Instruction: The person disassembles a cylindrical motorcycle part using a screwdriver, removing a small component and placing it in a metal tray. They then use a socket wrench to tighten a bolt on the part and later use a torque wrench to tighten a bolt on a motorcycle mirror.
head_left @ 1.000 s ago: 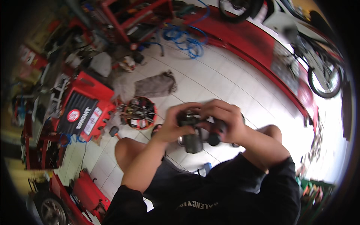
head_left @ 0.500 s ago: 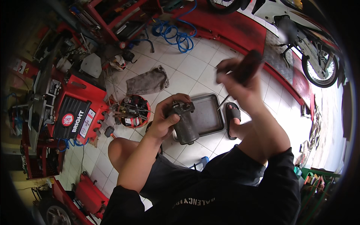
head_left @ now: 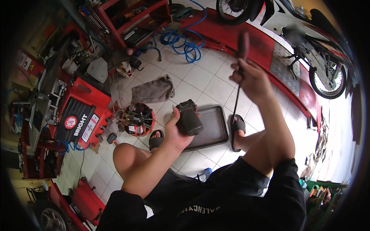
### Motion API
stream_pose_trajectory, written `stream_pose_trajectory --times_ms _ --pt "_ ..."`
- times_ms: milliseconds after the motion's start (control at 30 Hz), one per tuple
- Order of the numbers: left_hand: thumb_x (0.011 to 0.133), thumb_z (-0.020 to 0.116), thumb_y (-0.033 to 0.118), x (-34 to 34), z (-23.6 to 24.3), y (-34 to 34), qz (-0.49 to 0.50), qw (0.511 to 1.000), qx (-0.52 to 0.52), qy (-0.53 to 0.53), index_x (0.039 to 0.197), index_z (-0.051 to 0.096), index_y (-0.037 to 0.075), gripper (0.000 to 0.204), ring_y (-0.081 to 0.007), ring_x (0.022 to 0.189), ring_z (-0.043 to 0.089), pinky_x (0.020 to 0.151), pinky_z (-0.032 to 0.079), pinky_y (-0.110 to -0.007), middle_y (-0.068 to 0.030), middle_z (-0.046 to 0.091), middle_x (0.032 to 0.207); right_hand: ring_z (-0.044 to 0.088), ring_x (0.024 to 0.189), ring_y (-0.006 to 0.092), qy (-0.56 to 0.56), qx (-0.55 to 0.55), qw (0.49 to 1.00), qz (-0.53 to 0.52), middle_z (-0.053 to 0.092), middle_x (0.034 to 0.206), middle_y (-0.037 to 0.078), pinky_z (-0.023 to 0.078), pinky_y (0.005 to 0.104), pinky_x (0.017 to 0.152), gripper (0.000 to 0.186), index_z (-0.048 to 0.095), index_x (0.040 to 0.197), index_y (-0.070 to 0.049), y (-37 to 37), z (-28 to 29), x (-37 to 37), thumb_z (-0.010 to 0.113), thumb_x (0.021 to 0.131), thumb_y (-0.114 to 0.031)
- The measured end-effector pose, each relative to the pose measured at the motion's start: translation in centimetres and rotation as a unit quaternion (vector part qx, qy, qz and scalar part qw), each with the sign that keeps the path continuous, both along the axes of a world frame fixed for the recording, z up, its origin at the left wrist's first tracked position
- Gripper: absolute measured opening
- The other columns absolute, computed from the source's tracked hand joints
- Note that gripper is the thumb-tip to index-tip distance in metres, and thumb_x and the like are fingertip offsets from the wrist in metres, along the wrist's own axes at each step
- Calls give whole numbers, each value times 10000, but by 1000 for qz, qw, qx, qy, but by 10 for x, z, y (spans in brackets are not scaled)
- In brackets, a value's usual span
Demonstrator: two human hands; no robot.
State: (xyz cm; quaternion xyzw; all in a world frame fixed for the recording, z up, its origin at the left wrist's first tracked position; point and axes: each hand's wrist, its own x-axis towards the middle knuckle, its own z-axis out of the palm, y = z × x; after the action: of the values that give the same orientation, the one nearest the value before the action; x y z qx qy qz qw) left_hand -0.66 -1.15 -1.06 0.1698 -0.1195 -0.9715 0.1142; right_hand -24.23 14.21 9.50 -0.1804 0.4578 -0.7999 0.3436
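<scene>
My left hand [head_left: 178, 131] is wrapped round a dark cylindrical metal part [head_left: 190, 119], which looks like a small motor with a housing at one end. My right hand [head_left: 249, 81] is raised at the right, closed on a screwdriver with a dark red, blurred handle [head_left: 243, 46] and a long thin shaft hanging downward. Below both hands a shallow grey metal tray [head_left: 221, 144] lies on the tiles between my sandalled feet. Left of the motor sits a round orange tub [head_left: 151, 125] full of tools and parts.
A grey rag [head_left: 152, 88] lies on the tiled floor [head_left: 196, 77], near a blue coiled hose [head_left: 187, 50]. A red machine [head_left: 81, 92] and racks [head_left: 135, 25] stand left and behind. A red lift platform [head_left: 254, 46] runs along the right beside a motorcycle [head_left: 296, 23].
Both hands were together on the motor. My right hand has moved away up and to the right with the screwdriver, whose shaft now hangs down; the motor has turned and risen slightly.
</scene>
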Motion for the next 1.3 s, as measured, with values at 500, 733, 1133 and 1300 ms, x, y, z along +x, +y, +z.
stream_pose_trajectory --times_ms 500,733,1133,1300 --pt "994 445 656 9 37 -8 -70 996 17 44 1289 535 95 640 -248 814 542 740 434 -397 -127 566 1188 540 671 190 40 -128 972 194 457 867 67 505 398 695 405 389 1351 2 35 42 38 475 1041 -245" --pt "995 445 649 12 40 -16 -117 985 -29 124 1344 473 115 639 -269 778 568 724 430 -412 -144 555 1181 662 713 197 276 83 923 254 650 867 122 531 310 714 306 547 1186 61 38 44 56 508 1070 -219" --pt "1049 458 495 5 26 -20 -36 986 -140 -81 1088 605 102 422 -350 804 686 717 545 -481 -176 692 1014 667 1139 417 280 -30 958 52 664 1060 244 576 487 987 145 510 1094 108 31 32 67 435 1049 -8" --pt "1049 464 488 6 29 -23 -7 985 -147 -85 1071 596 91 419 -344 786 686 693 551 -473 -153 683 967 676 1109 431 340 -47 939 19 657 1079 269 583 485 974 152 504 1105 133 31 29 81 392 1011 89"
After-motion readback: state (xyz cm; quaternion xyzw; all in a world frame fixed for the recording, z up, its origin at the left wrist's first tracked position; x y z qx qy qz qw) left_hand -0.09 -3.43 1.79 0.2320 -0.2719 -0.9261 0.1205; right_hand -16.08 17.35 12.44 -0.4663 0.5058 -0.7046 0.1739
